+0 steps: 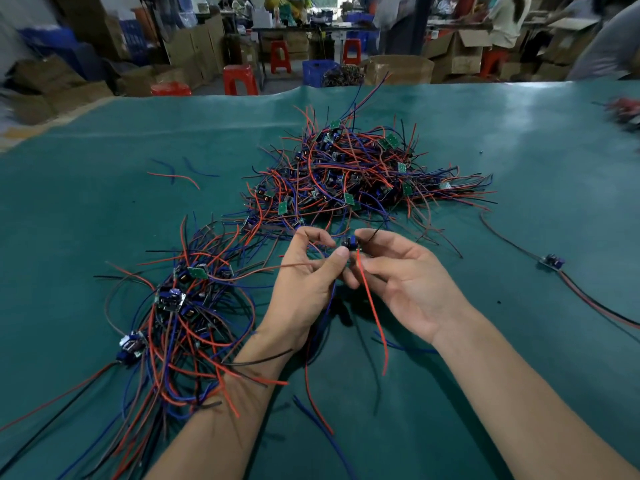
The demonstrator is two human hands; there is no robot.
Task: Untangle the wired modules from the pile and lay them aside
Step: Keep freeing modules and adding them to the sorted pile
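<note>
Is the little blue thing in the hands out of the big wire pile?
Out. The module, pinched between both hands, sits nearer than the pile, its red wire dangling free.

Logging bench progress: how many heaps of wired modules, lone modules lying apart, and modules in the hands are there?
Heaps of wired modules: 2 (big pile, left pile)
Lone module lying apart: 1
Held module, pinched between left hand and right hand: 1
Total: 4
Blurred red clump at the far right edge: not counted.
</note>
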